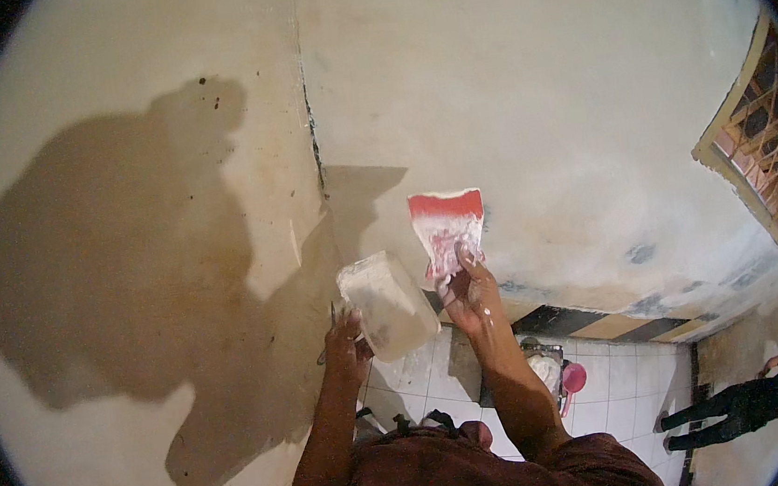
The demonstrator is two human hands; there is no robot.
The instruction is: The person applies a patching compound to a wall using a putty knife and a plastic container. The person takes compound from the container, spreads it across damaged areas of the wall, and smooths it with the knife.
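My left hand [350,340] grips a pale, putty-smeared rectangular plastic container [388,307] by its left side. In my right hand [464,297] is a red, wide-bladed plastic spreader [445,208], held upright to the right of the container, its lower part smeared with white paste. White flecks show on my right hand and wrist. Both are held out before a pale wall [523,80] with a dark crack running down its inner corner.
A barred window [759,142] is at the right. Below are a striped skirting band [593,322], white floor tiles [622,380], a pink dipper [573,379] and a container of white material [544,373]. Another person [742,406] in dark clothes stands at the lower right.
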